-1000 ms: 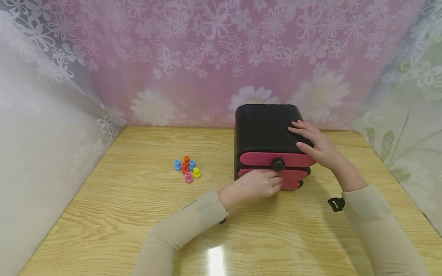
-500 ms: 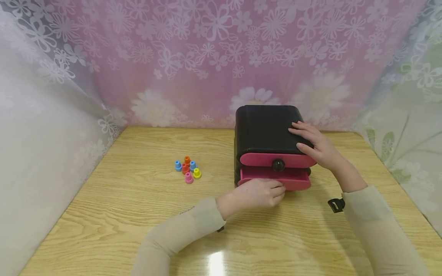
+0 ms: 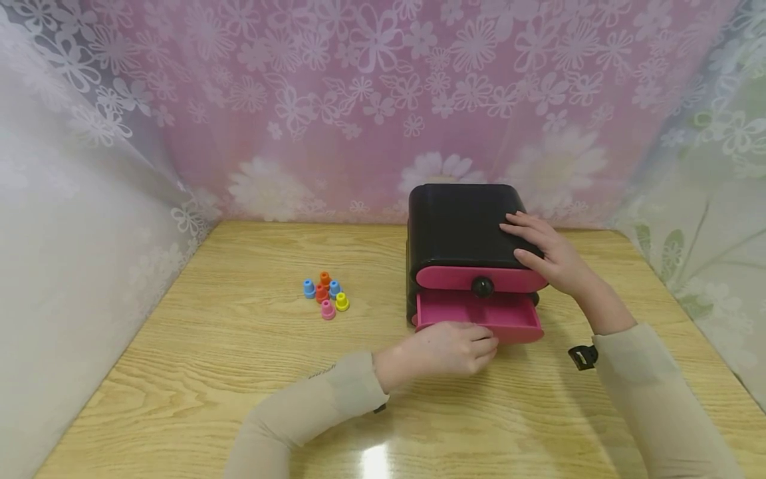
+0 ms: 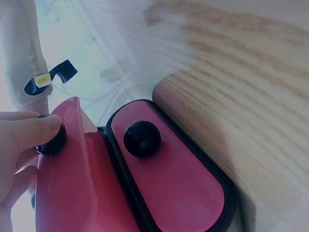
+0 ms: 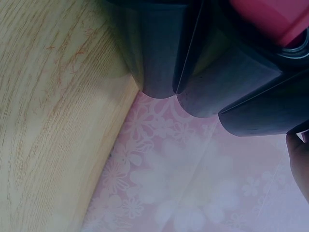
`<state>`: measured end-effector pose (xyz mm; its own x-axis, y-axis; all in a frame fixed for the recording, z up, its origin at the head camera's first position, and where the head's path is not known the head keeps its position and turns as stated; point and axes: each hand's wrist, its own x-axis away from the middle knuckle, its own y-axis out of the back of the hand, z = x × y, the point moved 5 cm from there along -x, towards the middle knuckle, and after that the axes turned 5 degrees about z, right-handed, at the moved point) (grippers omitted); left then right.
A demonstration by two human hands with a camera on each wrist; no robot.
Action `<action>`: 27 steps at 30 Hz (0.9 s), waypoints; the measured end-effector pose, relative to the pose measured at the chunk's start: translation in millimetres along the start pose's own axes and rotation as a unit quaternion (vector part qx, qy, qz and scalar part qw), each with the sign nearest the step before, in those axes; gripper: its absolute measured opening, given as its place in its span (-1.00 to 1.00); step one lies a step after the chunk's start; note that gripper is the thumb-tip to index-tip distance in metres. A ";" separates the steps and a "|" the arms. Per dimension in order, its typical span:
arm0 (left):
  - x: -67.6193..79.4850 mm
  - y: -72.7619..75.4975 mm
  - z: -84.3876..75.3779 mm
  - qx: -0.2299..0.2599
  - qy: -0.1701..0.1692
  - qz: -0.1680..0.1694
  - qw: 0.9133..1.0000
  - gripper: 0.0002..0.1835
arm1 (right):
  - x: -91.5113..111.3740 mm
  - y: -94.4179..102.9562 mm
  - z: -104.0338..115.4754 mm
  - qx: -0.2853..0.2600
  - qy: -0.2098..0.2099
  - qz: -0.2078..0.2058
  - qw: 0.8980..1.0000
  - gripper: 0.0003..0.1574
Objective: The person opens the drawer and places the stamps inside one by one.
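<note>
A small black drawer cabinet [image 3: 467, 219] with pink drawer fronts stands right of centre on the table. Its middle drawer [image 3: 479, 309] is pulled partway out, and the visible inside is bare pink. At that drawer's front, my left hand [image 3: 451, 347] pinches the round black knob [image 4: 52, 136], as the left wrist view shows. My right hand [image 3: 547, 256] rests on the cabinet's top right edge with fingers spread; only part of it shows at the right border of the right wrist view. The top drawer [image 3: 449, 278] is closed, as is the bottom drawer [image 4: 178, 188].
Several small cone-shaped pegs, among them a yellow peg [image 3: 342, 302] and a pink peg [image 3: 328, 310], stand grouped on the wooden table [image 3: 239, 372] left of the cabinet. Flowered curtains [image 3: 335, 113] hang behind and on both sides.
My left hand has drawn the middle drawer out toward me, opening it from nearly closed. My right hand has stayed on the cabinet.
</note>
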<state>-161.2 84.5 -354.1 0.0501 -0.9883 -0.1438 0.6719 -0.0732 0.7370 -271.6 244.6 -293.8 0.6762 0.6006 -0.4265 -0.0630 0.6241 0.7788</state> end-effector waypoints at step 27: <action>1.6 11.9 -18.6 -0.018 -0.037 0.009 0.999 -0.59 | 1.1 0.7 0.3 0.006 -0.001 -0.003 1.000 -0.48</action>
<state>-139.3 84.5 -357.8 0.0082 -0.9966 -0.0814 0.6980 -0.0526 0.7142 -270.7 245.6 -293.6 0.6779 0.5957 -0.4307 -0.0499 0.6219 0.7815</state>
